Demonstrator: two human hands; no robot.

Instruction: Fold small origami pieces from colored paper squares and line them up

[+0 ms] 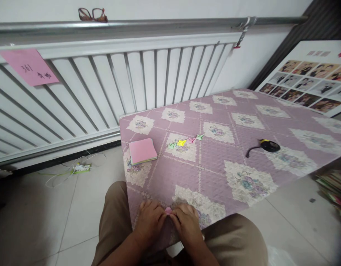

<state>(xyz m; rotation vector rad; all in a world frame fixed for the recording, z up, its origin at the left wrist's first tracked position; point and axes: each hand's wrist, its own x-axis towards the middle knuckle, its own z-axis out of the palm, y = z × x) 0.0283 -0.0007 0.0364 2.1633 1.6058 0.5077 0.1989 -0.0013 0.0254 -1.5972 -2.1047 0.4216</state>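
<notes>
Between my two hands, near the front edge of the table, is a small piece of folded pink paper (168, 210). My left hand (151, 218) pinches its left side, and my right hand (187, 221) pinches its right side. Most of the paper is hidden by my fingers. Farther back, several small folded paper shapes lie in a slanting row: a yellow one (181, 143), a pink one (191, 140) and green ones, with one green shape (200, 137) at the right end. Left of them sits a stack of square paper (143, 150), pink on top.
A patterned purple cloth (184, 173) covers the table. On its right lies a black tape measure (270, 146). Behind stands a white radiator (148, 77) with a pink note (30, 68); glasses (92, 14) rest above the pipe. A power strip (81, 168) is on the floor.
</notes>
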